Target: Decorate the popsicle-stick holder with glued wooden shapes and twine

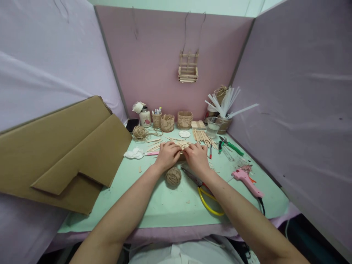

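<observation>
"What are the hands doing, and where?"

"They meet at the middle of the frame, above a pale green tabletop (162, 209). The left hand (168, 156) and right hand (197, 158) have bent fingers, their tips almost together at some pale wooden pieces (183, 145)."

"Are they gripping them?"

"They touch the wood, but I cannot tell whether either hand pinches it or only presses; the knuckles hide much of it."

"And close by?"

"Just below centre sits a ball of brown twine (173, 176). To its right, yellow-handled scissors (192, 177) lie partly behind the right forearm."

"Towards the edges?"

"A pink glue gun (249, 182) lies at lower right, with green-handled pliers (233, 147) above it. A large folded cardboard sheet (68, 143) fills the left. At upper centre, a small wooden rack (188, 69) hangs against a pink panel (154, 55)."
</observation>
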Tool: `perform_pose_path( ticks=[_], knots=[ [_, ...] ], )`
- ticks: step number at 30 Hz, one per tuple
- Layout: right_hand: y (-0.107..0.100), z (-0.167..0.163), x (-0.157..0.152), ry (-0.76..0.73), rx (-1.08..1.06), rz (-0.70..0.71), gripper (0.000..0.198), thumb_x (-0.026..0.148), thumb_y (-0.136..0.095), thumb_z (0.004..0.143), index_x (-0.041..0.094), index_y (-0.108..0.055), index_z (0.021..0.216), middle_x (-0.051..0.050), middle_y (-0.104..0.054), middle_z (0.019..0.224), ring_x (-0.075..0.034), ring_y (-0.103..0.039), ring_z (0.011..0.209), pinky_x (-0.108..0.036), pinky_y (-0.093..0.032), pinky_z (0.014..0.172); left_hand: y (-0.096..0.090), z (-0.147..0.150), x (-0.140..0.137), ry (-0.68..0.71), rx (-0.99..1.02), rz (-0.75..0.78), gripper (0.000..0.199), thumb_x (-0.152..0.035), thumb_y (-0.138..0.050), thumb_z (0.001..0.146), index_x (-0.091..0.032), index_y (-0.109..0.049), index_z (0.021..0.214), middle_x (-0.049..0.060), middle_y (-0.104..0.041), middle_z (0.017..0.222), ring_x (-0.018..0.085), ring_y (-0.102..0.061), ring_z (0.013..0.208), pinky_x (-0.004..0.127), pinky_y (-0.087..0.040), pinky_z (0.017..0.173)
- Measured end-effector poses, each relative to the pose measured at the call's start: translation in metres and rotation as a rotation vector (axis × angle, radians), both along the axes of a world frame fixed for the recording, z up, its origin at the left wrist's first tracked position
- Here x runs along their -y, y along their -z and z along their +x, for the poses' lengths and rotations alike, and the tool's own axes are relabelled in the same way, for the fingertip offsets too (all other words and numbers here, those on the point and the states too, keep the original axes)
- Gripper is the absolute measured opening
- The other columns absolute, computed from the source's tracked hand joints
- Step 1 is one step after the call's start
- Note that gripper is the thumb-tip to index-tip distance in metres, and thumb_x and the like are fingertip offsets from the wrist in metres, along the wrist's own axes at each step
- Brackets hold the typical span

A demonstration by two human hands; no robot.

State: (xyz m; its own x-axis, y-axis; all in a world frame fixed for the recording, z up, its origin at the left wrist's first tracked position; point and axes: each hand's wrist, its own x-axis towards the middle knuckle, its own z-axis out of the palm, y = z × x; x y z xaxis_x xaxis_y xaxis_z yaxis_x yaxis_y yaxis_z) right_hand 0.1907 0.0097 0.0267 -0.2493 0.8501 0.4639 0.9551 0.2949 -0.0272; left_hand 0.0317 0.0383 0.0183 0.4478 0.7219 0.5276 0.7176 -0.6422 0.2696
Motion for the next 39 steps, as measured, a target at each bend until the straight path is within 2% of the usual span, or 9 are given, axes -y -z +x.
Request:
perform_pose_path(
  ticks=[7, 12, 18, 22, 25, 28, 30, 34, 39],
  knots=[
    [-0.014, 0.012, 0.015, -0.043, -0.096, 0.022, 0.018, 0.031, -0.053, 0.092, 0.022, -0.068, 0.093, -0.008, -0.067, 0.095, -0.023, -0.052, 0.095, -0.035, -0.026, 0.077, 0.001, -0.001, 0.0, 0.016, -0.073, 0.075, 0.024, -0.024, -0.046, 0.091, -0.022, -0.068, 0.101, 0.005, -0.072, 0.108, 0.023, -0.054, 0.108, 0.044, -0.029, 0.091],
    [-0.02, 0.08, 0.057, 0.013, -0.26, 0.104, 0.02, 0.034, -0.053, 0.091, 0.021, -0.067, 0.097, -0.006, -0.07, 0.092, -0.023, -0.06, 0.092, -0.036, -0.033, 0.08, 0.003, -0.002, -0.003, 0.029, -0.059, 0.141, 0.023, -0.027, -0.049, 0.09, -0.022, -0.069, 0.099, 0.005, -0.073, 0.104, 0.024, -0.055, 0.105, 0.045, -0.03, 0.089],
    [0.013, 0.183, 0.105, 0.479, -0.202, -0.124, 0.038, 0.046, -0.052, 0.084, 0.017, -0.068, 0.102, -0.014, -0.069, 0.099, -0.031, -0.062, 0.091, -0.039, -0.043, 0.075, 0.001, -0.002, -0.004, 0.047, -0.085, 0.13, 0.023, -0.034, -0.051, 0.091, -0.022, -0.069, 0.098, 0.005, -0.073, 0.105, 0.024, -0.056, 0.104, 0.044, -0.032, 0.088],
    [0.039, 0.202, 0.111, 0.516, -0.154, -0.289, 0.045, 0.047, -0.059, 0.081, 0.01, -0.065, 0.106, -0.018, -0.068, 0.101, -0.032, -0.062, 0.094, -0.038, -0.045, 0.079, 0.002, -0.003, -0.006, 0.067, -0.106, 0.121, 0.024, -0.036, -0.053, 0.09, -0.022, -0.069, 0.1, 0.006, -0.072, 0.106, 0.024, -0.058, 0.102, 0.043, -0.034, 0.087],
    [0.047, 0.196, 0.105, 0.558, -0.128, -0.279, 0.05, 0.05, -0.062, 0.079, 0.007, -0.063, 0.106, -0.02, -0.066, 0.098, -0.034, -0.06, 0.095, -0.04, -0.045, 0.079, 0.002, -0.003, -0.007, 0.068, -0.119, 0.117, 0.023, -0.035, -0.053, 0.09, -0.022, -0.069, 0.101, 0.006, -0.072, 0.108, 0.024, -0.058, 0.102, 0.042, -0.035, 0.087],
    [0.037, 0.177, 0.097, 0.586, -0.191, -0.15, 0.046, 0.048, -0.062, 0.081, 0.01, -0.062, 0.107, -0.02, -0.064, 0.101, -0.035, -0.058, 0.096, -0.043, -0.045, 0.078, 0.002, -0.002, -0.008, 0.063, -0.129, 0.105, 0.022, -0.034, -0.053, 0.09, -0.021, -0.069, 0.099, 0.006, -0.072, 0.107, 0.023, -0.058, 0.102, 0.042, -0.035, 0.087],
    [0.021, 0.155, 0.088, 0.406, -0.283, -0.049, 0.033, 0.038, -0.06, 0.084, 0.014, -0.062, 0.106, -0.016, -0.063, 0.103, -0.031, -0.057, 0.097, -0.042, -0.044, 0.081, 0.002, -0.001, -0.008, 0.055, -0.128, 0.103, 0.022, -0.034, -0.054, 0.09, -0.02, -0.069, 0.099, 0.006, -0.072, 0.105, 0.023, -0.058, 0.101, 0.042, -0.036, 0.087],
    [-0.013, 0.091, 0.057, -0.19, -0.198, -0.086, 0.017, 0.016, -0.052, 0.088, 0.018, -0.063, 0.101, -0.009, -0.061, 0.1, -0.022, -0.055, 0.094, -0.033, -0.043, 0.08, 0.003, -0.001, -0.009, 0.052, -0.128, 0.097, 0.022, -0.034, -0.054, 0.09, -0.021, -0.068, 0.1, 0.006, -0.072, 0.105, 0.023, -0.058, 0.101, 0.043, -0.035, 0.089],
    [-0.018, 0.032, 0.022, -0.316, 0.07, -0.133, 0.021, 0.019, -0.052, 0.09, 0.021, -0.066, 0.105, -0.011, -0.057, 0.102, -0.024, -0.05, 0.095, -0.032, -0.042, 0.075, 0.005, -0.003, -0.01, 0.058, -0.121, 0.109, 0.023, -0.035, -0.053, 0.09, -0.021, -0.069, 0.101, 0.006, -0.071, 0.108, 0.024, -0.057, 0.103, 0.043, -0.035, 0.087]
  ],
)
